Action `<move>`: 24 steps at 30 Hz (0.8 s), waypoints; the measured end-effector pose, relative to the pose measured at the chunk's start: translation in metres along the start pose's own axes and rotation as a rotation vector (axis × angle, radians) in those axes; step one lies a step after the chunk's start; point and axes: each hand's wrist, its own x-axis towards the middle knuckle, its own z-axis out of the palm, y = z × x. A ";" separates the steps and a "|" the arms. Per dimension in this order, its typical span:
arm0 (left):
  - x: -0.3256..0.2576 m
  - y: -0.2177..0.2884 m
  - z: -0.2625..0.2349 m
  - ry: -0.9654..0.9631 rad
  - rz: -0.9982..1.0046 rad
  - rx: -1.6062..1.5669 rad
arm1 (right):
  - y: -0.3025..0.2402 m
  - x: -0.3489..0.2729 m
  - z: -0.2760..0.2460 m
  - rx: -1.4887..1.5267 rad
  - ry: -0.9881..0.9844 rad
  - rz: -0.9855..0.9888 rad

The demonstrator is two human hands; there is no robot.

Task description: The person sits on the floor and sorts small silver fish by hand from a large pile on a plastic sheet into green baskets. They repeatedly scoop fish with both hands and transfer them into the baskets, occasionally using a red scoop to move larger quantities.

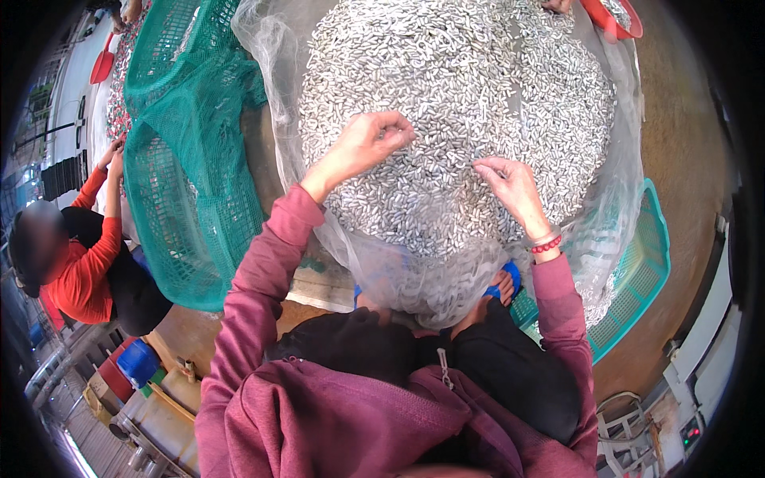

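left hand and right hand curl, fingertips near thumbs; cannot tell whether either grips anything; best touch silvery pieces lightly, without scattering.

The left hand is curling, hiding whether it is gripping anything; whatever the right hand may be pinching is proving too small to tell. The silvery pieces are looking too tiny to identify, and the far edge is cutting off their pile. That edge is also cropping a red basin and another person's hand at far right. Pale netting is partly veiling blue sandals. The right sleeve is hiding part of a green basket. At left, a co-worker's head is appearing blurred.
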 end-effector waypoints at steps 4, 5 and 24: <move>0.005 0.024 -0.004 -0.241 0.031 -0.854 | -0.004 0.008 0.011 -0.259 0.004 -0.029; 0.007 0.030 -0.001 -0.278 0.092 -1.023 | -0.004 0.011 0.017 -0.298 -0.039 -0.017; 0.137 0.043 0.071 -0.261 0.359 0.943 | 0.002 -0.018 -0.042 0.567 -0.093 0.430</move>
